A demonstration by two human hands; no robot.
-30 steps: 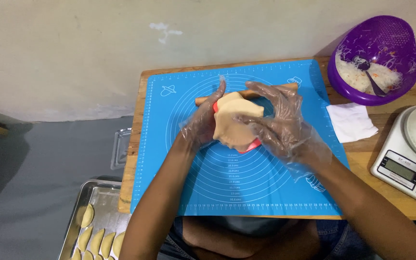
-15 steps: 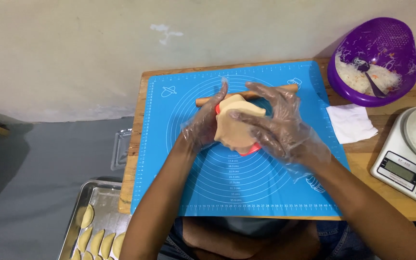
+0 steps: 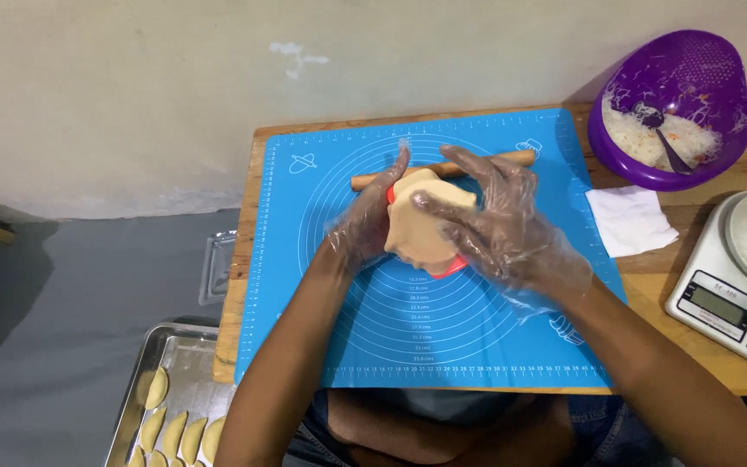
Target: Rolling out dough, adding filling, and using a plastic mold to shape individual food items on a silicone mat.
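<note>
Both my hands wear clear plastic gloves over a blue silicone baking mat (image 3: 477,346). My left hand (image 3: 367,223) cups a red round dumpling mould (image 3: 453,268) from the left. A flat round of pale dough (image 3: 421,232) lies across the mould. My right hand (image 3: 499,220) rests on the dough from the right, fingers spread and pressing on its upper part. A wooden rolling pin (image 3: 512,158) lies on the mat just behind my hands, partly hidden by them.
A purple bowl (image 3: 616,147) with white shredded filling and a spoon stands at the back right. Next to it lie a white napkin (image 3: 628,220) and a kitchen scale (image 3: 737,294). A metal tray (image 3: 162,363) with several folded dumplings sits low at the left.
My hands and the dough stay in nearly the same place. My right fingers have shifted slightly across the dough's top.
</note>
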